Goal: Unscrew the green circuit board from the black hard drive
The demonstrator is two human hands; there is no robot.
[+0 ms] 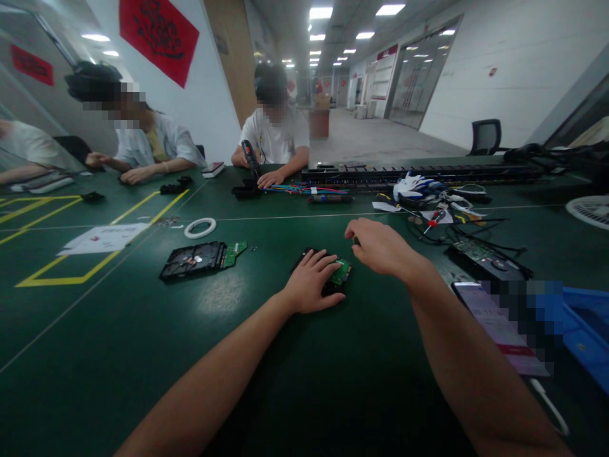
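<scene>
A hard drive (340, 273) with a green circuit board lies on the green table, and my left hand (311, 282) rests across it with fingers spread flat. That hand covers much of the drive. Just to the right and above the table, my right hand (383, 247) is curled, thumb and fingers drawn together. A small dark bit shows at its fingertips, too little to name. Further left lies another black hard drive (193, 260), its green circuit board (235, 253) sticking out at one end, with tiny screws (254, 249) beside it.
To the right lie a phone (499, 324), a blue bin (590, 330), another drive (490, 257), a red screwdriver (434, 219) and gloves (413, 187). A white ring (200, 228) and paper sheet (102, 238) lie left. Across the table, a person (273, 136) holds a power screwdriver (250, 157).
</scene>
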